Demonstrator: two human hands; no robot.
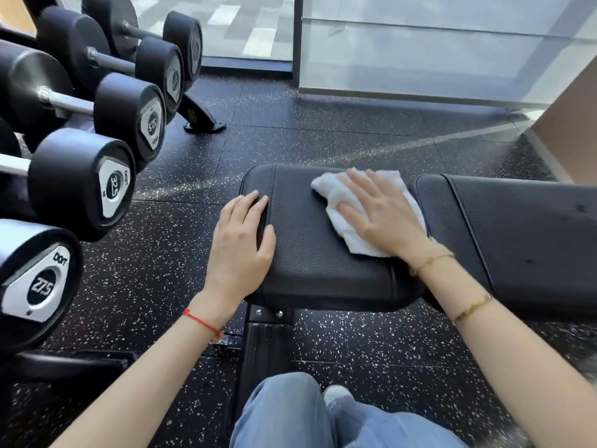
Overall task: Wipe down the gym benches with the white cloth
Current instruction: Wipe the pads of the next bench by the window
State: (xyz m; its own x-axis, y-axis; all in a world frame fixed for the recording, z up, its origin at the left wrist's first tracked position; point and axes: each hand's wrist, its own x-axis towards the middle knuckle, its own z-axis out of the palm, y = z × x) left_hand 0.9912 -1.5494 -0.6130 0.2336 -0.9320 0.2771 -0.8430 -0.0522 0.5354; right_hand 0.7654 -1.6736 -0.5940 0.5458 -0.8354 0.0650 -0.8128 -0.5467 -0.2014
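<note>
Wiping looks underway on the seat pad (323,253); the longer pad (523,227) to the right of both hands seems untouched yet. The right hand (378,211) lies flat and open, pressing the cloth (336,189) beneath its palm. The left hand (242,244), open, steadies the pad's left edge, well apart from the cloth.

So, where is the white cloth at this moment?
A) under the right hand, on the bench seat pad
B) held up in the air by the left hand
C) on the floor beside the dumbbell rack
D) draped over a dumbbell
A: the white cloth lies flat on the seat pad with the right hand pressed on top of it, while the left hand rests bare on the pad's left edge.
</note>
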